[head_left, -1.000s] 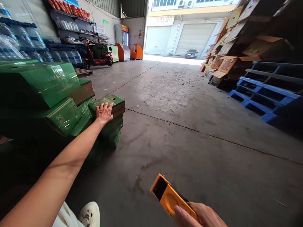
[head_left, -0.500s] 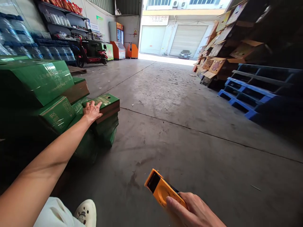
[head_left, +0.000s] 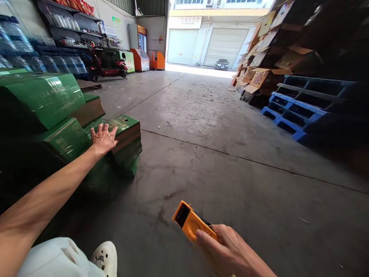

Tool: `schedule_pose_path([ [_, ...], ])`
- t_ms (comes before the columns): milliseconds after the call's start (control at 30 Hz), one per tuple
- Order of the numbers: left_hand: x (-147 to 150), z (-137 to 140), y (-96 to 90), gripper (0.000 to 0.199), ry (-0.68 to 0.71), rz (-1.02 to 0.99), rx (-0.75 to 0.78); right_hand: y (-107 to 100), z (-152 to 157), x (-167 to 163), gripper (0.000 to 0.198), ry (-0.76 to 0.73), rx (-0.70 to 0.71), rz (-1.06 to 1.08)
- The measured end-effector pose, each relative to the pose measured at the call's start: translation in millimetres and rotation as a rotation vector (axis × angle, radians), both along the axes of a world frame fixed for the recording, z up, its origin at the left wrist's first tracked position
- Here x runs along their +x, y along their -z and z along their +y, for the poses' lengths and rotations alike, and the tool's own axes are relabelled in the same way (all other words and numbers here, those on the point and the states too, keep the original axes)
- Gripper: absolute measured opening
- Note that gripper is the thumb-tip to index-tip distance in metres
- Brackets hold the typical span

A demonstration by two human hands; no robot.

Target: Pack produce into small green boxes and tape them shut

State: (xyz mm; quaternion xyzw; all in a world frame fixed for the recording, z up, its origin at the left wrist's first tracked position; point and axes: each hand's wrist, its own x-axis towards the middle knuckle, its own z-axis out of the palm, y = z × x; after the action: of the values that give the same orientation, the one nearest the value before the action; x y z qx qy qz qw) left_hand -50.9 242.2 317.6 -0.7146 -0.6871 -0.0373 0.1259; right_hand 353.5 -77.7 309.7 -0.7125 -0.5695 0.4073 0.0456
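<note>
My left hand [head_left: 103,139] reaches out with its fingers spread, over the near left corner of a green carton [head_left: 126,122]. Whether the fingertips touch the carton's top, I cannot tell. That carton has gold print and a round hole, and tops a short stack of flat green boxes. My right hand [head_left: 227,248] is closed around an orange multimeter [head_left: 190,223], low in the middle of the view. The meter has a dark screen at its far end and a round dial, with my thumb on its face. It is held above the floor, tilted.
More taped green cartons [head_left: 46,96] pile up on the left. Blue pallets [head_left: 296,109] and heaped cardboard boxes [head_left: 262,79] stand on the right. A red scooter [head_left: 108,71], bottled water packs [head_left: 62,63] and orange cabinets [head_left: 140,60] line the back left. My white shoe [head_left: 108,257] is below.
My left hand has drawn back leftward on the carton, and its fingers are spread wider. My right hand and the multimeter have shifted slightly up and left in the view.
</note>
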Motion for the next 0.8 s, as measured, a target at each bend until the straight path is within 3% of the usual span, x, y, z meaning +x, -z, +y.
schedule_pose_path([
  [67,21,-25,1.9,0.068,0.112,-0.018,0.041,-2,3,0,0.058,-0.002,0.002,-0.011],
  [100,32,-40,3.8,0.069,0.210,-0.033,-0.025,-2,4,-1,0.057,0.003,0.014,-0.017],
  [233,72,-110,15.3,0.068,0.657,-0.070,-0.546,27,11,-4,0.053,0.044,0.034,-0.055],
  [300,90,-144,23.1,0.066,0.784,-0.075,-0.657,59,7,-8,0.048,0.015,-0.006,-0.118],
  [433,120,-195,46.4,0.062,0.904,-0.099,-0.712,127,-19,-14,0.041,-0.029,-0.171,-0.272],
  [533,130,-218,69.3,0.055,0.947,-0.041,-0.776,159,-42,-17,0.044,0.015,-0.241,-0.363],
  [667,122,-225,96.4,0.050,0.984,0.038,-0.765,178,-59,-30,0.043,0.095,-0.233,-0.404],
  [800,108,-223,108.0,0.053,0.994,0.053,-0.746,185,-74,-57,0.040,0.159,-0.210,-0.382],
])
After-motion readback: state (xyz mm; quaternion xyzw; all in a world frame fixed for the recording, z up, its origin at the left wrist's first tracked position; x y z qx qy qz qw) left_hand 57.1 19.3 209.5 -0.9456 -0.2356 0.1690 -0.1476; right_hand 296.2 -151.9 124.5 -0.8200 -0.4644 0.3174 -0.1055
